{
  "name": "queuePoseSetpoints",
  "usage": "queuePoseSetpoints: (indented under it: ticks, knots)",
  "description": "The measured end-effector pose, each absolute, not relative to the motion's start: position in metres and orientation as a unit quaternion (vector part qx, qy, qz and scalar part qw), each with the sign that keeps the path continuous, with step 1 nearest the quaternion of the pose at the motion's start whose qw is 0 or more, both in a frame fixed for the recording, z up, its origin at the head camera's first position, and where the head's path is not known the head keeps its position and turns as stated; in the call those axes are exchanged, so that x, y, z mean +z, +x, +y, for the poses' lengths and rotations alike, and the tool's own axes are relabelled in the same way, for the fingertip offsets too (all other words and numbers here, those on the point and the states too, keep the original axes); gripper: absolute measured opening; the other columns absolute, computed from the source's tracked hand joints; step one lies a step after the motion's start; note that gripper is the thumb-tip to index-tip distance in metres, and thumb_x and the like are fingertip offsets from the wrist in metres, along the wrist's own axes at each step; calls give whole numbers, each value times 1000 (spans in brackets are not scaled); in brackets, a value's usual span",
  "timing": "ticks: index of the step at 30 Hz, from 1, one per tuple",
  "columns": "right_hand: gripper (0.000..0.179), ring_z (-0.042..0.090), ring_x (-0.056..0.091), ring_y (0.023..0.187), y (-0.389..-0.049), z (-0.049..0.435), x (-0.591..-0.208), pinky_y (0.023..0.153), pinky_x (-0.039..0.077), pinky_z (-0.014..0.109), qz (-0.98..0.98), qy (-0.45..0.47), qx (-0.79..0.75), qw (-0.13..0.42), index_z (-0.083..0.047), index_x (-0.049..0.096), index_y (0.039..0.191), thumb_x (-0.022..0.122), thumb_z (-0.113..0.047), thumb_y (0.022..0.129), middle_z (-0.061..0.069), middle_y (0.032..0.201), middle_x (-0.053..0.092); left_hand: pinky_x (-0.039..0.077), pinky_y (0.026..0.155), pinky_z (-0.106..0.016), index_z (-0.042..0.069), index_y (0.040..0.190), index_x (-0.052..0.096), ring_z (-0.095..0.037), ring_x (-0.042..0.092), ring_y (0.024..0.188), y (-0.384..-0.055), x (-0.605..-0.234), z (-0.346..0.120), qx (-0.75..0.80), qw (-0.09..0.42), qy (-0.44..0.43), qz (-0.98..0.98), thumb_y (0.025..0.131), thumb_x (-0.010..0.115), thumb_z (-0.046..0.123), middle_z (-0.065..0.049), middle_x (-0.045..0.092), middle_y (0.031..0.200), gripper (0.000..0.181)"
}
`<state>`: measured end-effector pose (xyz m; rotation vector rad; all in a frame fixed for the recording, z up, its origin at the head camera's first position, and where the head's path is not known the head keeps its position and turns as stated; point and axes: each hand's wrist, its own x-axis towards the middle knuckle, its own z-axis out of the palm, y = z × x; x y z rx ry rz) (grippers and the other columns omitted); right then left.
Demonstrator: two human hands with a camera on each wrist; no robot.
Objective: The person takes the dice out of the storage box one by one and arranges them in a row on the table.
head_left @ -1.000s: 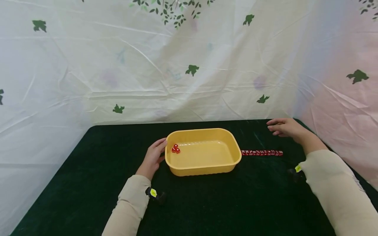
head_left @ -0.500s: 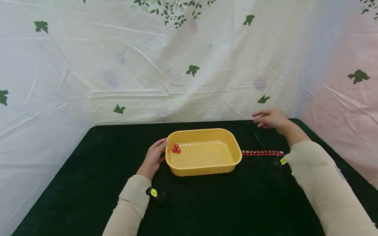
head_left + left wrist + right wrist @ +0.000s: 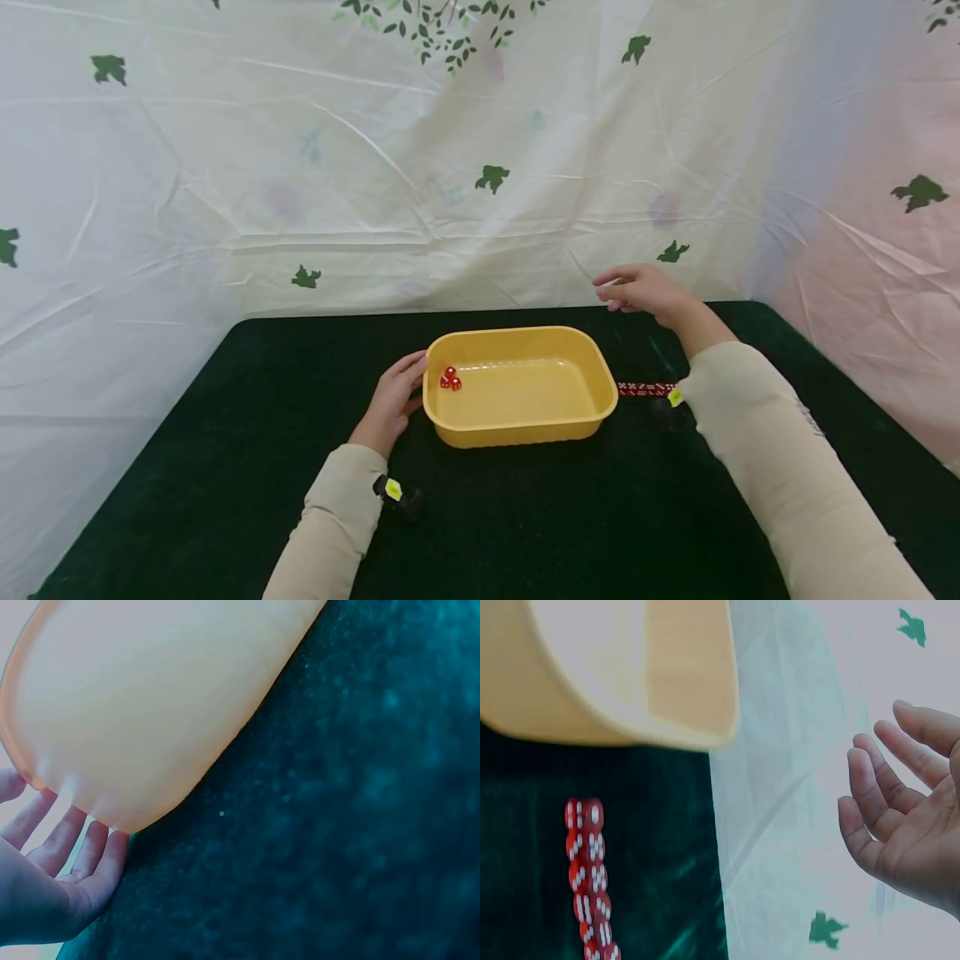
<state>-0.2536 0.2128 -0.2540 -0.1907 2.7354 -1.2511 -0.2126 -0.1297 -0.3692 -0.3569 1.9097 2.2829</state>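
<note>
A yellow plastic basin (image 3: 521, 387) stands on the dark green table, with three red dice (image 3: 451, 379) clustered at its left end. My left hand (image 3: 392, 402) is at the basin's left end. In the left wrist view, fairly straight fingertips (image 3: 116, 844) touch the outer wall. To the right of the basin, several red dice with white pips form a straight row (image 3: 645, 389), its far end hidden by my right wrist. My right hand (image 3: 637, 292) hovers in the air beyond the row, behind the basin's right side, its fingers loosely bent and holding nothing.
Dark green cloth (image 3: 570, 517) covers the table. White cloth with green bird and leaf prints (image 3: 420, 208) hangs behind the table's back edge. A small black wrist camera (image 3: 401, 496) is strapped to the left sleeve.
My right hand has moved left and somewhat farther back, and its wrist now covers part of the dice row. The left hand, basin and dice stay put.
</note>
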Motion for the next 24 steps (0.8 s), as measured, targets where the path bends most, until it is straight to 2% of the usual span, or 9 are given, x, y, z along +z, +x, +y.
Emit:
queuePoseSetpoints:
  ticks: [6,16,24]
  knots:
    - [41,29,50,92,-257,188,-251,85,38,41,897,-87,-425,83,-3,49,118,54,-27,85,18,117,47,34,87,-44,17,113,53,-20,45,102,-212,-368,-130,763,71,-113,633,84,55,31,-1,51,113,32]
    - [31,29,51,89,-259,143,-262,82,40,40,881,-120,-445,105,-4,52,114,52,-19,87,15,111,52,35,86,-43,16,113,53,-20,46,102,-210,-366,-130,764,71,-114,631,85,54,28,-2,51,113,31]
    - [30,35,51,89,-257,111,-276,82,39,42,862,-111,-477,133,-4,55,110,57,-17,84,15,106,54,35,87,-43,15,116,53,-21,46,103,-210,-366,-130,761,71,-124,633,85,53,29,-3,51,114,33]
